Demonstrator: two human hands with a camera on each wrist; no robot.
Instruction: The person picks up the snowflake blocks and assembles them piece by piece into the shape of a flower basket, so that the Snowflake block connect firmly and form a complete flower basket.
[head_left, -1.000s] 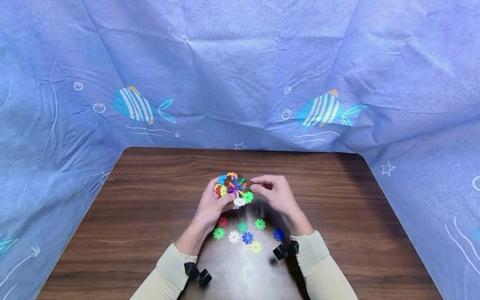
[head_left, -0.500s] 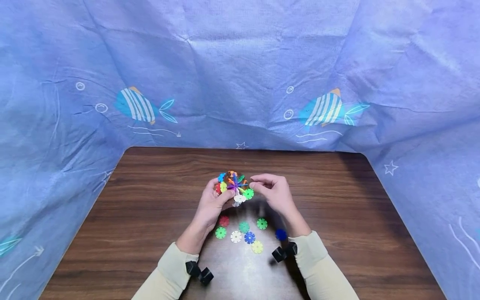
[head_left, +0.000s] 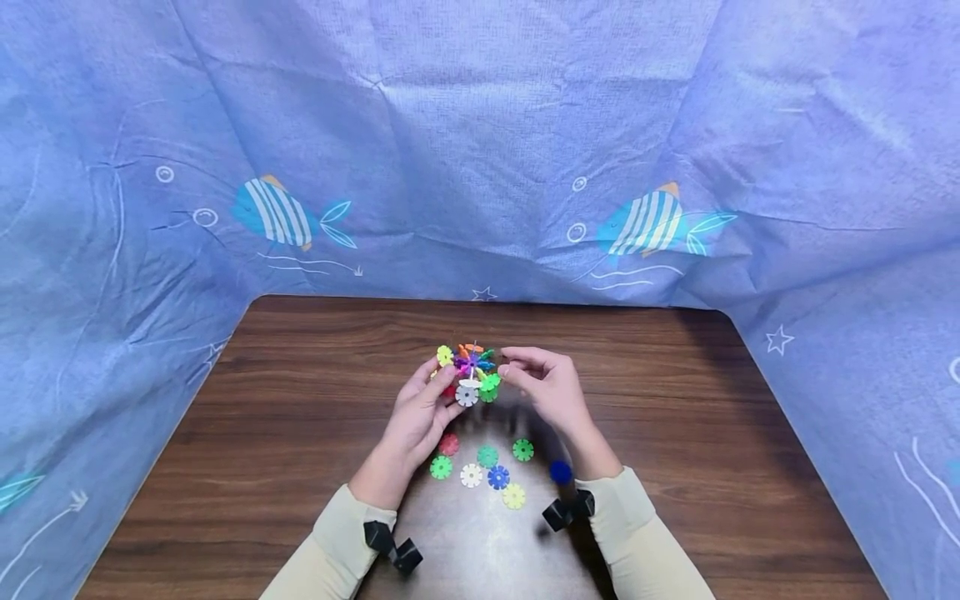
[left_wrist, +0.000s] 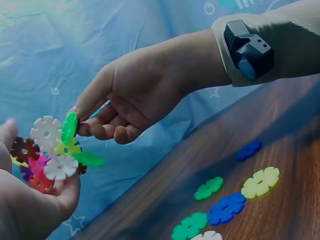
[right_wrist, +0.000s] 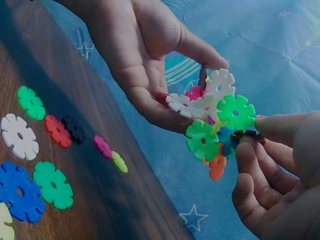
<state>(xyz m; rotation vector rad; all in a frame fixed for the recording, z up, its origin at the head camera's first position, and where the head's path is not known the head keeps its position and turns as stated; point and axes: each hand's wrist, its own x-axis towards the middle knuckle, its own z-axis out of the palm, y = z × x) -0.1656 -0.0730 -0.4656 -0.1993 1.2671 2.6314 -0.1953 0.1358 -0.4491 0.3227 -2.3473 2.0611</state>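
Note:
My left hand (head_left: 416,408) grips a ball-like cluster of notched plastic snowflake discs (head_left: 467,395), thumb on the near side, above the table. White, green, pink, orange and other colours stick out of it at several angles. At the cluster's right side, my right hand (head_left: 551,387) pinches a dark brown snowflake disc (right_wrist: 248,134), seen nearly edge-on in the right wrist view. The right hand's fingertip also meets the rim of a bright green disc (right_wrist: 236,112) on the cluster. In the left wrist view that green disc (left_wrist: 70,127) overlaps the right fingertips and hides most of the brown one.
Loose snowflake discs lie on the dark wooden table (head_left: 300,433) below the hands: green (head_left: 441,467), white (head_left: 471,476), blue (head_left: 498,477), yellow (head_left: 513,497) and red (head_left: 449,444) among them. A blue fish-print cloth (head_left: 480,150) hangs behind the table.
My left hand has turned the cluster, so a yellow disc now shows at its upper left and a white one faces front. My right hand stays nearly in place, fingers pinched.

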